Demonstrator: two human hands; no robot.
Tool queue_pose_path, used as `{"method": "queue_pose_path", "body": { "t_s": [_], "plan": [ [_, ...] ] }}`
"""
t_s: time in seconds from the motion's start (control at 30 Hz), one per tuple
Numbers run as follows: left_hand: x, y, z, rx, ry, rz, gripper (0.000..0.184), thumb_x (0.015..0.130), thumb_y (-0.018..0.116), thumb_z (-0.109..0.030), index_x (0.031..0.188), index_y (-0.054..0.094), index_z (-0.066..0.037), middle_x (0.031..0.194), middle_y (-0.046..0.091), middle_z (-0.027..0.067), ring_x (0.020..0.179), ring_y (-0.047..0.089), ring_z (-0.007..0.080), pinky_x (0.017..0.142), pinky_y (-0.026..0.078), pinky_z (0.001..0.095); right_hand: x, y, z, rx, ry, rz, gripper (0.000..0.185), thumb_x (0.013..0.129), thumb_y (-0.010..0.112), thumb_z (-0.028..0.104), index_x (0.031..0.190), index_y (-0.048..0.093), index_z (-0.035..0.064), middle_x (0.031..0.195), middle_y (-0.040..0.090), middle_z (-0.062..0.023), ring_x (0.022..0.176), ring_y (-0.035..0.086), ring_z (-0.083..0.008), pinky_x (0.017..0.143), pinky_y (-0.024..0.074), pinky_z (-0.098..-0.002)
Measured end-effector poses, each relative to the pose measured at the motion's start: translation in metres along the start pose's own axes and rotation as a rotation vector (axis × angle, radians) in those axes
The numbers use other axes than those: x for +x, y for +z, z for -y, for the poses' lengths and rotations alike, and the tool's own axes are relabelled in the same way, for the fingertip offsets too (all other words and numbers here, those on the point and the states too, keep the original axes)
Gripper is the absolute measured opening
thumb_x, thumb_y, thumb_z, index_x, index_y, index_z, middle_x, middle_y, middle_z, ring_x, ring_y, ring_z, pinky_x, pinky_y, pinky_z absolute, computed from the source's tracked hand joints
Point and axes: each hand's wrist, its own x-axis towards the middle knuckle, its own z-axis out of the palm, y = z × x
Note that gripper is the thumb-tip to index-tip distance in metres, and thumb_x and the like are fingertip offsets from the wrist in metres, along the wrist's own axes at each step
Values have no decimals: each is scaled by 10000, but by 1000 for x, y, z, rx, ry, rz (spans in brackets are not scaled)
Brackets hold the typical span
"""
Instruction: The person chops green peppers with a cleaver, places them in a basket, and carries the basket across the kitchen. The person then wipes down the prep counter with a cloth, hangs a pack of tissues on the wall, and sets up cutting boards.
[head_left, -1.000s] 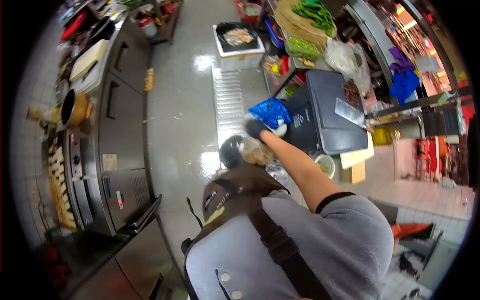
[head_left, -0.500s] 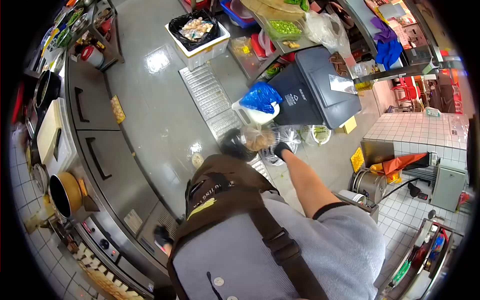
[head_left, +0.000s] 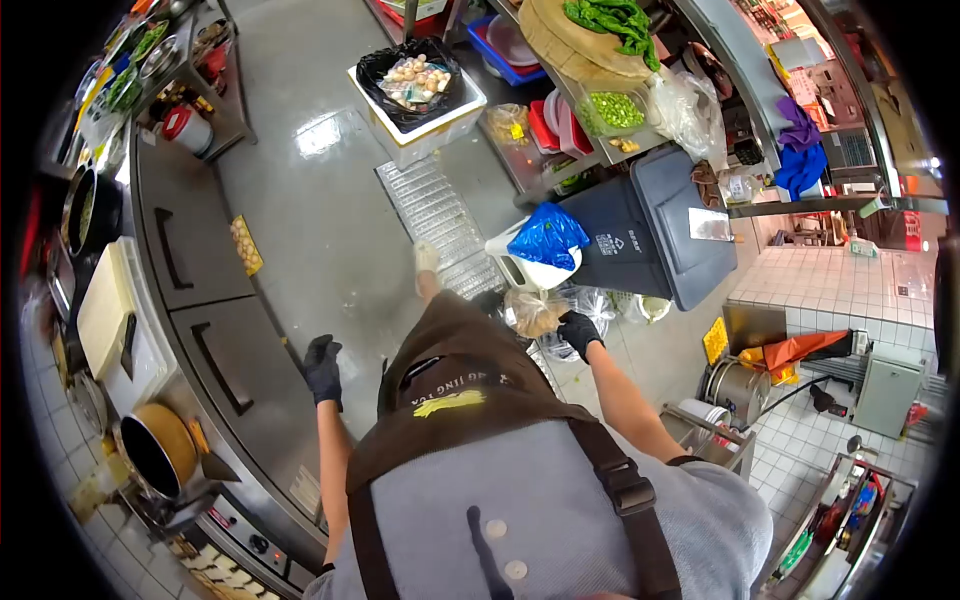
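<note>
My left hand (head_left: 323,370), in a black glove, hangs beside the steel drawer fronts (head_left: 235,360). Its fingers are loosely bent and apart, with nothing in them. My right hand (head_left: 578,335), also black-gloved, hangs low on the right, overlapping clear plastic bags (head_left: 535,312) in view, one with something brownish inside. Whether it touches or grips them I cannot tell, as its fingertips blend into the bags. Beyond it are a white container (head_left: 515,268) with a blue plastic bag (head_left: 548,235) on top and a dark grey lidded bin (head_left: 620,235).
A white box (head_left: 430,145) lined with a black bag holds pale round items. A metal drain grate (head_left: 440,220) runs along the floor. On the left counter are a cutting board (head_left: 112,310), a knife and a pot (head_left: 158,450). A steel pot (head_left: 738,388) stands at right.
My left hand has come forward from beside my body to the drawers. A foot now shows ahead of the apron. The view has shifted; my right hand stays near the clear bags.
</note>
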Motion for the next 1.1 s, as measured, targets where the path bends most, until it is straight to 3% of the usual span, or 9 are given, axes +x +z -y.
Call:
{"method": "queue_pose_path", "body": {
  "t_s": [0.2,0.3,0.43,0.53,0.63,0.73,0.87,0.93,1.1],
  "plan": [
    [64,11,4,221,-334,-20,210,803,563,-160,955,580,-16,875,621,85,790,568,168,740,434,294,86,-52,29,-310,-85,70,294,701,588,288,872,633,53,924,615,-169,901,582,-318,803,452,-421],
    [78,12,17,0,-521,-167,213,796,586,-179,970,574,-56,840,621,75,751,565,158,662,401,282,148,-82,69,-582,-151,114,275,722,580,273,894,635,65,943,619,-180,882,591,-337,798,461,-432],
    [102,10,50,39,-608,-188,226,783,604,-176,971,568,-56,842,605,76,740,577,184,676,423,297,227,-111,159,-255,-62,1,320,737,545,288,969,627,84,997,616,-167,945,577,-328,833,444,-429],
    [124,24,25,70,-559,-213,228,784,599,-139,951,569,14,841,609,104,722,585,207,696,475,316,284,-96,212,-227,-343,-38,334,729,544,266,989,632,76,994,621,-165,921,587,-316,819,455,-397],
    [177,15,19,303,-531,3,208,791,595,-122,952,576,8,833,616,102,693,585,205,690,477,315,288,-100,318,-41,-277,-17,232,762,527,181,938,619,61,929,627,-166,885,595,-321,807,464,-386],
    [240,20,2,-2,-493,-113,178,798,596,-107,938,585,2,809,621,95,679,588,192,676,476,308,325,-82,352,184,-292,-63,232,774,510,155,954,610,49,942,629,-152,876,596,-319,804,470,-365],
    [329,53,-91,197,-430,-111,192,805,608,-105,976,590,-20,826,628,71,725,586,156,699,465,285,407,-65,356,109,-399,-258,273,765,542,152,1000,605,27,799,631,-121,697,585,-186,658,462,-288],
    [355,64,-108,114,-379,-136,176,828,573,-66,998,585,-22,882,625,64,775,588,162,752,459,290,454,-72,353,199,-229,-123,244,756,533,187,933,612,38,917,623,-166,863,586,-321,783,464,-372],
    [393,96,-142,60,-365,-132,186,840,563,-65,1017,577,-11,954,612,77,818,587,180,808,459,311,580,-114,340,99,-119,-298,294,712,575,214,952,608,47,938,616,-199,913,580,-338,799,457,-399]
  ]
}}
